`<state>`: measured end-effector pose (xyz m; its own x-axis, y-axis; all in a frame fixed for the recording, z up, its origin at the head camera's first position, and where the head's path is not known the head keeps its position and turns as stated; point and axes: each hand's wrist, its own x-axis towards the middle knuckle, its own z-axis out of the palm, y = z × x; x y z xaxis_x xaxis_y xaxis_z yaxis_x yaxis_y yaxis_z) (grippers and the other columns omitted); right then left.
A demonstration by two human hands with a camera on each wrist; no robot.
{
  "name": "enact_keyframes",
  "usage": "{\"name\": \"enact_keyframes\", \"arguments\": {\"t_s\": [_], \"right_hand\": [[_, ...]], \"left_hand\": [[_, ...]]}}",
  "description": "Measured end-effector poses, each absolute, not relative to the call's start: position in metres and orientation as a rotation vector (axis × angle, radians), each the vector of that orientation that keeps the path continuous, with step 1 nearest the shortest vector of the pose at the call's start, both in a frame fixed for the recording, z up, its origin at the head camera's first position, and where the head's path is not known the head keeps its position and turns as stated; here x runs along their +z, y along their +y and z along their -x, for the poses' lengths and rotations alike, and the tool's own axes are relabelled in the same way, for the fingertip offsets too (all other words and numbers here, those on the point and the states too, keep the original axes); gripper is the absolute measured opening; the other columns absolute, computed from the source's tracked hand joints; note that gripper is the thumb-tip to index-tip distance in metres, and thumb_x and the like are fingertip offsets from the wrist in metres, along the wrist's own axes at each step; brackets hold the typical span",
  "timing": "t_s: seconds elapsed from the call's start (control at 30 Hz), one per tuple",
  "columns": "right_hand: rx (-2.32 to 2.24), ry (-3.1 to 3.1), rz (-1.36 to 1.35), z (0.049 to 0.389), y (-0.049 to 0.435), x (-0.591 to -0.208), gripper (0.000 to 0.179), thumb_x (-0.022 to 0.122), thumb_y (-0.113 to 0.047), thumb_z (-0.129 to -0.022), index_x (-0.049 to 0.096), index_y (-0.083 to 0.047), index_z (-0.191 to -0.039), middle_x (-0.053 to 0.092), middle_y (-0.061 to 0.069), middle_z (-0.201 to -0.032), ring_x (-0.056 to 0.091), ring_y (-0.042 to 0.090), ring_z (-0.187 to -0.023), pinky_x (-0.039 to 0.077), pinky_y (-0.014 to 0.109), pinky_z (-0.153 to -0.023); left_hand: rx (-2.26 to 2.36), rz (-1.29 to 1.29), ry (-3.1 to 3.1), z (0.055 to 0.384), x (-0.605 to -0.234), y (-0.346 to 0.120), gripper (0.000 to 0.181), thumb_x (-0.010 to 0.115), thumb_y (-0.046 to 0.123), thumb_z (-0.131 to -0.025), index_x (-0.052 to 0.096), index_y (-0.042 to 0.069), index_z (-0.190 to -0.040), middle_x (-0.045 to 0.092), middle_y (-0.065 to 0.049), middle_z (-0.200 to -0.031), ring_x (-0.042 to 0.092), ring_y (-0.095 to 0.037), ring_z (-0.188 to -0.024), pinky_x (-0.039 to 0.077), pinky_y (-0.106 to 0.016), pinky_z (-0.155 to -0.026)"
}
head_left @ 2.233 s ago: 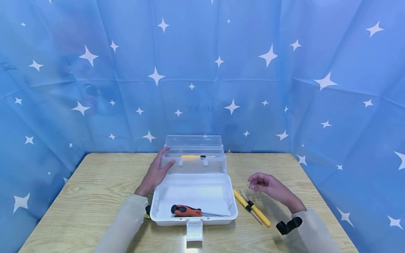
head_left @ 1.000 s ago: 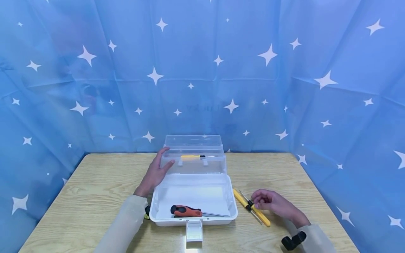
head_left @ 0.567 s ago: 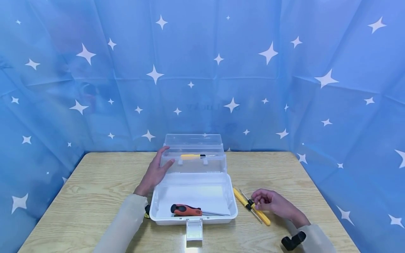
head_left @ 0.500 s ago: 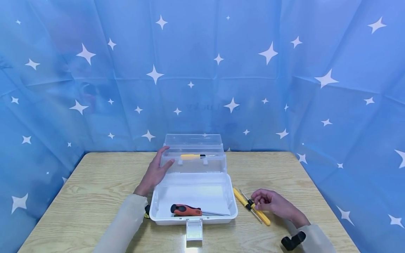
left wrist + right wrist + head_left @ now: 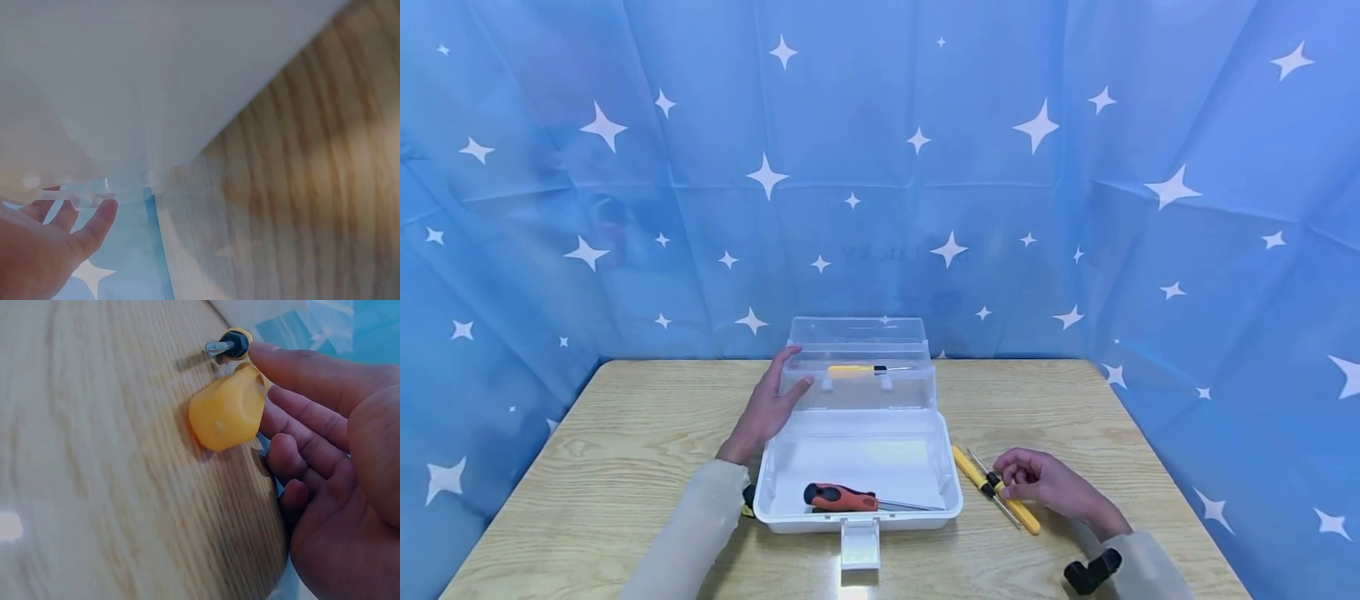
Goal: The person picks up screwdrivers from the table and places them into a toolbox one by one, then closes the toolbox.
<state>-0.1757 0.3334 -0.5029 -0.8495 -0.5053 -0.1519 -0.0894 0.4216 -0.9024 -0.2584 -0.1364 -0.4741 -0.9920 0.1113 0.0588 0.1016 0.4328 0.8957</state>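
A white toolbox [image 5: 763, 508] stands with its clear, compartmented lid [image 5: 865, 396] raised at the back. My left hand [image 5: 766, 415] holds that lid at its left edge, thumb in front; in the left wrist view the thumb [image 5: 100, 222] lies at a clear rim. On the table right of the box, two yellow-handled screwdrivers lie side by side, pointing opposite ways. My right hand [image 5: 1048, 483] pinches the right-hand screwdriver [image 5: 1024, 517] near its black collar, thumb and fingers on either side of it in the right wrist view. The other screwdriver [image 5: 967, 467] lies closer to the box.
A red-and-black screwdriver [image 5: 842, 497] lies along the front inside the box. Another yellow screwdriver [image 5: 852, 370] shows through the lid compartment. The white latch [image 5: 860, 546] hangs down in front. A blue star-printed curtain [image 5: 880, 167] stands behind the wooden table [image 5: 625, 433].
My right hand has come down and toward me onto the right-hand yellow screwdriver, then stayed there. The left hand keeps its place on the lid.
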Motion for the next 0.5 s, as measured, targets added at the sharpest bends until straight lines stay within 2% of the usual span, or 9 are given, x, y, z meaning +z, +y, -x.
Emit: {"name": "enact_keyframes", "arguments": {"t_s": [0.3,0.5], "right_hand": [[-1.383,2.315,0.499,0.1756,0.3324,-0.5018,0.029,0.07,-0.012,-0.092,0.061,0.001,-0.116,0.061,0.014,-0.092,0.056,0.012,-0.078,0.049,0.024,-0.067],[-1.401,2.308,0.509,0.1769,0.3341,-0.5047,0.027,0.068,-0.01,-0.093,0.06,0.002,-0.116,0.062,0.015,-0.092,0.059,0.012,-0.079,0.051,0.024,-0.067]], "left_hand": [[1.642,-0.206,2.675,0.2597,-0.475,-0.137,0.067,0.051,0.061,-0.096,0.024,0.039,-0.153,0.016,-0.003,-0.166,0.018,-0.035,-0.151,0.024,-0.067,-0.114],[1.65,-0.263,2.684,0.2596,-0.4746,-0.1371,0.066,0.052,0.057,-0.097,0.025,0.035,-0.154,0.018,-0.005,-0.165,0.018,-0.035,-0.151,0.025,-0.066,-0.114]]}}
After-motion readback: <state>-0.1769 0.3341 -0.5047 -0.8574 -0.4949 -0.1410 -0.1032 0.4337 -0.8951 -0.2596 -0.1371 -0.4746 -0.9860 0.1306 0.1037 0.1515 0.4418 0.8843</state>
